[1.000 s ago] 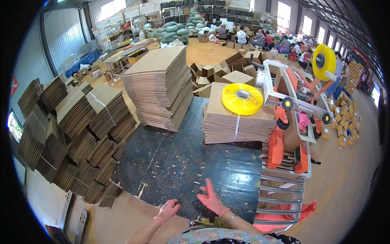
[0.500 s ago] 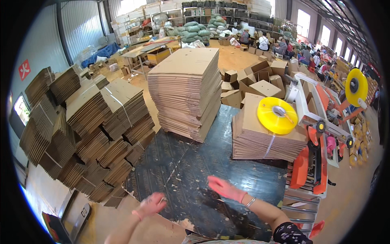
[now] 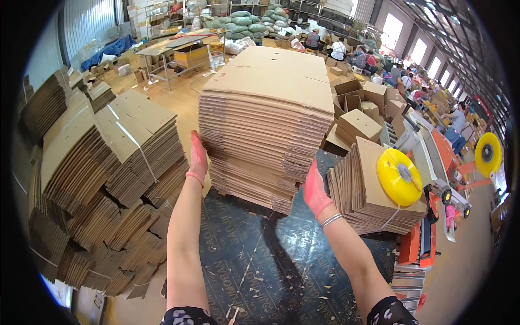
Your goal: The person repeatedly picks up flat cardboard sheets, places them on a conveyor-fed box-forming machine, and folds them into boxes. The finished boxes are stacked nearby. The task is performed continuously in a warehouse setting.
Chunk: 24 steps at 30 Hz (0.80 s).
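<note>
A tall stack of flattened cardboard boxes [image 3: 254,141] stands on the dark, worn tabletop [image 3: 238,271] in front of me. Its lower layers sit slightly out of line with the upper ones. My left hand [image 3: 197,160], in a pink glove, is upright at the stack's left side with its fingers stretched out. On the other side, my right hand [image 3: 314,189], gloved alike with a bracelet at the wrist, lies flat along the lower right corner. Both hands are open; whether the palms press on the cardboard is hard to tell.
Right of the stack, a yellow tape roll [image 3: 399,177] lies on a lower cardboard pile [image 3: 357,184], beside an orange-and-grey machine [image 3: 428,162]. Strapped cardboard bundles [image 3: 135,130] are heaped at left. Open cartons [image 3: 357,124] and a work table [image 3: 173,46] stand beyond; several people sit farther back.
Both hands have reached forward from near the table's front edge to either side of the tall stack. The view has moved closer to the stack.
</note>
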Available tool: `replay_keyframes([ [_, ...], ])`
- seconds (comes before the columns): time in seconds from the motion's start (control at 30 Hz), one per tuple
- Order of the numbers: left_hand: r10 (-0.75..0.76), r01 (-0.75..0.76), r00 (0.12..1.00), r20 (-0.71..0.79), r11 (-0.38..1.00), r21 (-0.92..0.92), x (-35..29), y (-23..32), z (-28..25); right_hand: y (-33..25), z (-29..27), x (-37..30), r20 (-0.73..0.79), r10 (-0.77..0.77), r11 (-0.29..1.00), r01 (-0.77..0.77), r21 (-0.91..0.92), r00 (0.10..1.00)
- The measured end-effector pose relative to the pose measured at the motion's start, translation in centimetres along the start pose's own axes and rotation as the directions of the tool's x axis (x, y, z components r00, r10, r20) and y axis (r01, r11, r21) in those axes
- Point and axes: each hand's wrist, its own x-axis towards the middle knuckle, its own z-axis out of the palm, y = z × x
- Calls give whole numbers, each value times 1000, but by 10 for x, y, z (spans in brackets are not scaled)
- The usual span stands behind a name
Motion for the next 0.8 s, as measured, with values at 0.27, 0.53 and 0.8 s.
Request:
replay_keyframes([
  [0.27, 31, -18, 999, -41, 960, 280, -35, 1, -1, -2, -24, -8, -41, -53, 986, 45, -162, 998],
  [0.53, -109, 102, 991, -82, 992, -80, -194, 2, -21, 8, -96, -126, -16, 61, 959, -63, -277, 998],
  [0.8, -284, 267, 958, -30, 927, -263, -470, -19, -55, 74, -243, -333, 129, -209, 909, 241, -340, 969],
])
